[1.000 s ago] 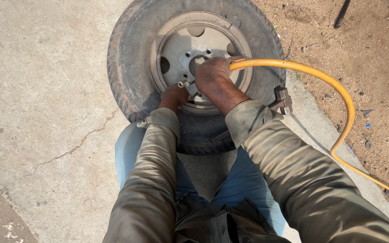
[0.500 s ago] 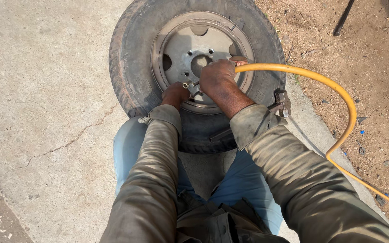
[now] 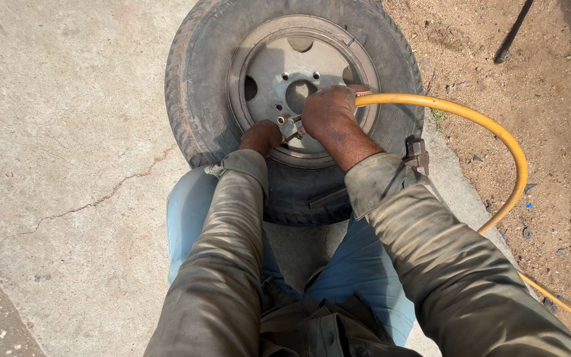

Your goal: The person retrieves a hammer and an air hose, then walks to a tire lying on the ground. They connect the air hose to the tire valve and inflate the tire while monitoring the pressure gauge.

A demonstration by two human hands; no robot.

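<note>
A worn black tyre [image 3: 199,86] on a grey steel rim [image 3: 279,59] lies flat on the concrete in front of my knees. My right hand [image 3: 328,112] is closed around the metal end of a yellow air hose [image 3: 490,129] and presses it against the small valve stem [image 3: 284,121] at the rim's near edge. My left hand [image 3: 261,137] rests on the rim just beside the valve, fingers curled under and mostly hidden by my sleeve. The hose arcs away to the right over the dirt.
Cracked concrete [image 3: 67,165] stretches to the left. Sandy dirt [image 3: 550,79] with small litter lies to the right. A small metal tool [image 3: 416,153] sits on the tyre's right side, and a dark rod [image 3: 513,30] lies at the top right.
The view has shifted slightly, so the wheel sits a little lower and to the right. Both hands stay at the valve with the hose end; nothing was let go.
</note>
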